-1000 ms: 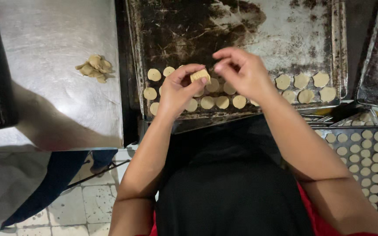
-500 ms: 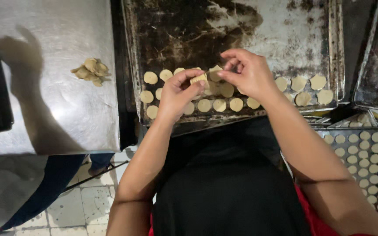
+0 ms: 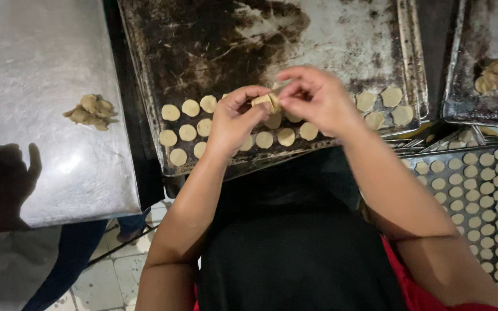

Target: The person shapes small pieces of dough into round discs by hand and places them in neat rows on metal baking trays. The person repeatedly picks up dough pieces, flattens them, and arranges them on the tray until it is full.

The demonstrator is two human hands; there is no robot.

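Both hands meet above the near edge of a dark baking tray (image 3: pixel 214 52). The left hand (image 3: pixel 234 118) and right hand (image 3: pixel 318 98) pinch 1 small dough piece (image 3: pixel 266 101) between their fingertips. Round dough discs (image 3: pixel 188 132) lie in rows on the tray beneath.
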